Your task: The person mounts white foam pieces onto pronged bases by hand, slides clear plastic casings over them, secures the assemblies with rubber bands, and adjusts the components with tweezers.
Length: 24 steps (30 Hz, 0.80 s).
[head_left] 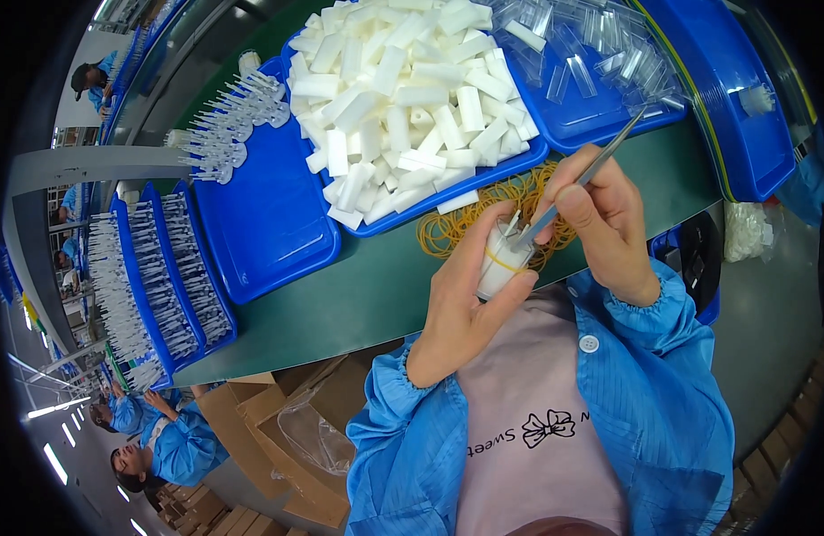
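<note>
We find the left hand (459, 308) clamped around a banded clear container (501, 268), the right hand (611, 230) gripping tweezers (601, 160) at its mouth.

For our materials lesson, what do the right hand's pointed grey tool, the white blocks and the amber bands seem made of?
Pointed grey tool: probably metal, satin, its thin shaft catching light. White blocks: perhaps foam; matt, pale faces. Amber bands: likely rubber; thin, tangled loops, finish unclear.
</note>
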Motion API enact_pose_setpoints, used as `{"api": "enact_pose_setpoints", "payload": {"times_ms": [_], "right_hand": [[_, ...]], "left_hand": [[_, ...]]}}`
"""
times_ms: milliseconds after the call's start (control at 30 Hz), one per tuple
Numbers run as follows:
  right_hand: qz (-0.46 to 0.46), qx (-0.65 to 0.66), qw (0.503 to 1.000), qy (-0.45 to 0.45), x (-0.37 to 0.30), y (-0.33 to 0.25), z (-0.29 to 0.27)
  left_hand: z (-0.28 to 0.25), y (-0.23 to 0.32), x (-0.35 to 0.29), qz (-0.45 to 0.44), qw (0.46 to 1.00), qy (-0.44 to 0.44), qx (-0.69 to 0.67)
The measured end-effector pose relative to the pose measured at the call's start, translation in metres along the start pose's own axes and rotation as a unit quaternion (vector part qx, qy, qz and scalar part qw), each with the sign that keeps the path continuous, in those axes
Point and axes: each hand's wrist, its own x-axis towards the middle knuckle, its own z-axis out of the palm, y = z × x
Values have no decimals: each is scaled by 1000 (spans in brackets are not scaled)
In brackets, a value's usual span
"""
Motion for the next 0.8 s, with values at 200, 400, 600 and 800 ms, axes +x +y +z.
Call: {"api": "enact_pose_setpoints", "payload": {"times_ms": [200,400,600,800], "right_hand": [[-85,-140,986,-36,-1,2,0],[-32,1,999,7,9,0,-8],[5,-30,1000,5,9,-4,-7],[78,-4,997,-25,10,-3,-6]], "left_hand": [[2,-14,0,9,1000,14,-27],[0,-8,3,-35,992,-17,-124],[2,-9,3,-50,989,-2,-139],[3,-12,1,-3,998,31,-55]]}}
